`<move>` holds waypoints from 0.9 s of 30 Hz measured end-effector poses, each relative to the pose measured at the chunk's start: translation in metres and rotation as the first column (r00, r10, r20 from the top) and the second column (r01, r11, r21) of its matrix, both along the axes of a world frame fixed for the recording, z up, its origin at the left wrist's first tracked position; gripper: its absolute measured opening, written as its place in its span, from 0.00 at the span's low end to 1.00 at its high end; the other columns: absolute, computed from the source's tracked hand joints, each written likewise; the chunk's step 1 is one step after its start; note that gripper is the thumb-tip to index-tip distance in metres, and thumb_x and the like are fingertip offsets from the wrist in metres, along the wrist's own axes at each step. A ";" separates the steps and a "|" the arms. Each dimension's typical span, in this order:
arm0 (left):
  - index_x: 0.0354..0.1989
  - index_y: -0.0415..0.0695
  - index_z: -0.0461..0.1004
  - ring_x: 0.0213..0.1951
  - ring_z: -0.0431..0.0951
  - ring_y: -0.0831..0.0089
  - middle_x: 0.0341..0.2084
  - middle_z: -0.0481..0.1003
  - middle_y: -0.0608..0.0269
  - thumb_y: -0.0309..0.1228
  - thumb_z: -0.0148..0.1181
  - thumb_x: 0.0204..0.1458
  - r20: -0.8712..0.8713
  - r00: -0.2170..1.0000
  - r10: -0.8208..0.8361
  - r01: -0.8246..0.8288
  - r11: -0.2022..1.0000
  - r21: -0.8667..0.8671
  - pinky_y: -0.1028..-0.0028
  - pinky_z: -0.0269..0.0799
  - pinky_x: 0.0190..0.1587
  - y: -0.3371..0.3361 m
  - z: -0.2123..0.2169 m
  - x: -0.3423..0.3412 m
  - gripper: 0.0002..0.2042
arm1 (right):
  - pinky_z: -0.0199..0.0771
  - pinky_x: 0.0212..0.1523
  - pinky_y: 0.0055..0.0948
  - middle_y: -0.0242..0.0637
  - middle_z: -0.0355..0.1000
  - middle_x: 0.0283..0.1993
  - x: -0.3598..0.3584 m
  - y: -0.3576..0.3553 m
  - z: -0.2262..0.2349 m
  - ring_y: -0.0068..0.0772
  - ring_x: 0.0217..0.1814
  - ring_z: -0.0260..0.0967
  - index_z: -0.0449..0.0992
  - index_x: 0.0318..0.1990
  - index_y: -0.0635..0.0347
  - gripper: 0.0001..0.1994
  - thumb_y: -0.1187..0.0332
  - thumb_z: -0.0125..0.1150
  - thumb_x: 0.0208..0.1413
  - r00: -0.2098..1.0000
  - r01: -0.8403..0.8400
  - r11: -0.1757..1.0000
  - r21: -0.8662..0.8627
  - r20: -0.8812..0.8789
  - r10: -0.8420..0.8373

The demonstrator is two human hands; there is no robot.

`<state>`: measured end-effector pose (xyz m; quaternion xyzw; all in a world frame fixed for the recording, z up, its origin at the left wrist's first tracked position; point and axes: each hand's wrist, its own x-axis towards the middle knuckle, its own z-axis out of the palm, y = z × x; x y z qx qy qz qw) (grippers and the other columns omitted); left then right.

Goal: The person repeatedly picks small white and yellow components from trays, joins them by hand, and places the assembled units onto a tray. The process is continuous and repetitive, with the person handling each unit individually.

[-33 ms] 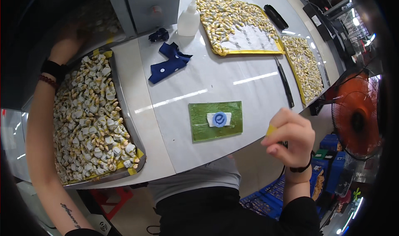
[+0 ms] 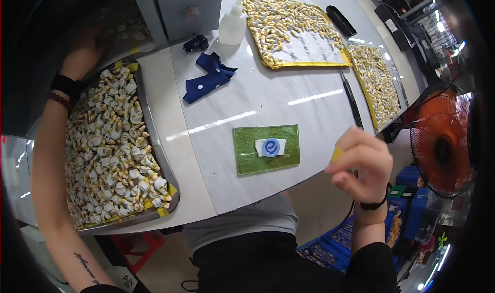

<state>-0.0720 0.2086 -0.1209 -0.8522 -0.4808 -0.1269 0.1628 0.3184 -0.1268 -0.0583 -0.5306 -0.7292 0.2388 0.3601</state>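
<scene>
My left hand (image 2: 85, 51) reaches into the dark opening at the upper left, over small pale pieces there; its fingers are lost in shadow. Below its wrist stands a metal tray (image 2: 172, 187) heaped with small white-and-yellow pieces (image 2: 116, 148). My right hand (image 2: 363, 164) hovers near the table's front right edge, fingers curled inward, a small yellow patch at the forefinger. Whatever it holds, if anything, cannot be made out. Between the hands lies a green slab (image 2: 245, 161), bearing a white pad and a round blue piece (image 2: 270, 147) with a dark curl on it.
Two yellow-edged trays, one (image 2: 309, 63) at the back and one (image 2: 389, 94) at the right, carry many small pieces. Black tweezers (image 2: 351, 99), a dark blue cloth (image 2: 209, 81), and a white bottle (image 2: 233, 27) stand or lie on the table. An orange fan (image 2: 441, 143) is at right.
My right hand has shifted very slightly to the right, and the whole view has drifted a little. My left hand stays in the dark opening.
</scene>
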 end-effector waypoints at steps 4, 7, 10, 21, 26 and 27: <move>0.47 0.41 0.70 0.42 0.73 0.55 0.40 0.73 0.50 0.36 0.53 0.52 0.117 0.990 0.075 -0.058 0.987 -0.148 0.64 0.69 0.45 -0.020 0.028 0.011 0.16 | 0.59 0.25 0.22 0.32 0.70 0.24 0.023 0.039 0.017 0.25 0.26 0.64 0.76 0.28 0.60 0.04 0.74 0.65 0.42 0.956 0.069 0.953 0.295 0.254 -0.148; 0.46 0.41 0.70 0.37 0.73 0.69 0.36 0.74 0.58 0.35 0.52 0.53 0.550 0.828 0.113 0.090 0.940 -0.328 0.73 0.69 0.40 -0.032 0.069 -0.016 0.15 | 0.58 0.24 0.22 0.33 0.70 0.24 0.049 0.085 0.017 0.24 0.24 0.62 0.75 0.28 0.62 0.05 0.71 0.62 0.47 0.918 0.112 0.936 0.332 0.326 -0.226; 0.44 0.41 0.68 0.29 0.68 0.86 0.31 0.72 0.67 0.35 0.52 0.53 0.671 0.728 0.139 0.237 0.867 -0.438 0.85 0.64 0.32 -0.079 0.090 0.002 0.14 | 0.64 0.28 0.24 0.35 0.71 0.24 0.086 0.122 0.007 0.26 0.26 0.64 0.74 0.29 0.64 0.07 0.69 0.62 0.48 0.874 0.136 0.979 0.151 0.448 -0.190; 0.25 0.39 0.74 0.19 0.67 0.71 0.18 0.71 0.59 0.40 0.52 0.52 0.714 0.646 0.269 0.738 0.017 -0.675 0.76 0.60 0.22 -0.294 0.103 0.036 0.15 | 0.68 0.30 0.26 0.39 0.69 0.24 0.088 0.221 -0.053 0.30 0.27 0.68 0.72 0.34 0.64 0.07 0.71 0.59 0.49 0.785 -0.012 1.000 0.007 0.620 0.005; 0.25 0.35 0.72 0.19 0.72 0.72 0.19 0.72 0.60 0.34 0.50 0.56 0.695 0.522 0.494 0.851 -0.244 -0.466 0.77 0.63 0.23 -0.310 0.046 0.080 0.14 | 0.70 0.33 0.24 0.39 0.73 0.29 0.078 0.190 -0.037 0.28 0.30 0.71 0.76 0.35 0.64 0.06 0.74 0.55 0.50 0.879 -0.062 0.998 -0.003 0.473 0.056; 0.30 0.33 0.73 0.25 0.75 0.73 0.24 0.74 0.58 0.34 0.55 0.55 0.740 0.440 0.509 0.894 -0.176 -0.411 0.79 0.67 0.28 -0.314 0.033 0.084 0.13 | 0.71 0.34 0.25 0.40 0.75 0.30 0.071 0.181 -0.032 0.29 0.31 0.72 0.77 0.35 0.63 0.07 0.74 0.55 0.50 0.930 -0.118 0.993 0.028 0.352 0.101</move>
